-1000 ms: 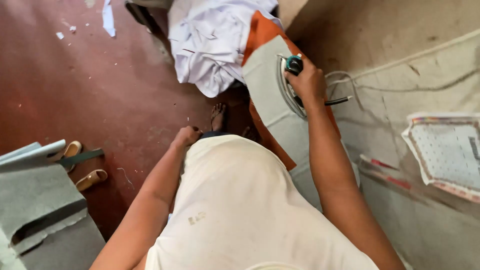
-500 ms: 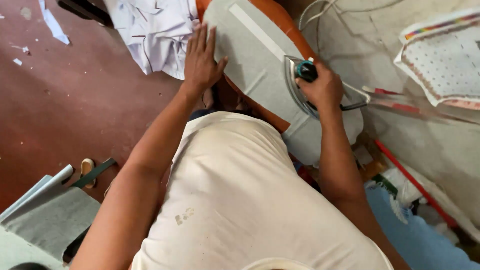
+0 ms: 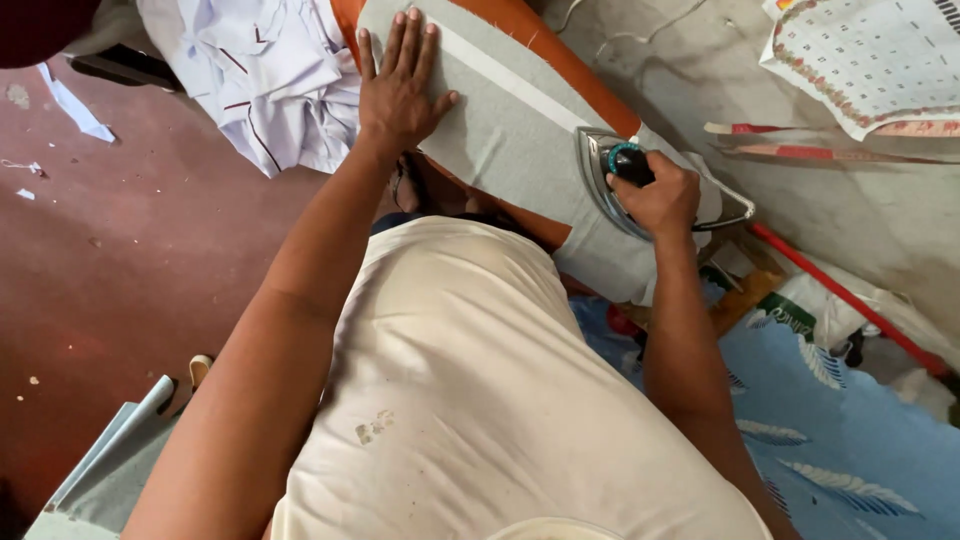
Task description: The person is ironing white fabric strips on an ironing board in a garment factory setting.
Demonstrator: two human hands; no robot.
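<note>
I see my left hand (image 3: 400, 85) lying flat on the grey cloth (image 3: 500, 130), fingers spread wide and palm down, which looks to me like a way of pinning the fabric so it stays taut and does not creep. The cloth is draped over an orange-covered board (image 3: 560, 60) that shows along the edge beyond my fingertips and again as a strip under the near fold. My right hand (image 3: 655, 195) is curled tight around the handle of the iron (image 3: 640, 185), fingers wrapped and pressed together over the grip, with the teal dial just ahead of my knuckles; the metal soleplate sits flat on the cloth, well off to the thumb side of my left hand, so the stretch between the two hands lies smooth. A pale seam line runs along the cloth from just past my left thumb toward the iron. To the little-finger side of my left hand a heap of white garments (image 3: 260, 80) is bunched beside the board, above the red floor (image 3: 120, 260). Beyond the iron, a printed paper sheet (image 3: 870, 55) lies on the grey surface, and a red rod (image 3: 850, 300) slants below my right wrist.
</note>
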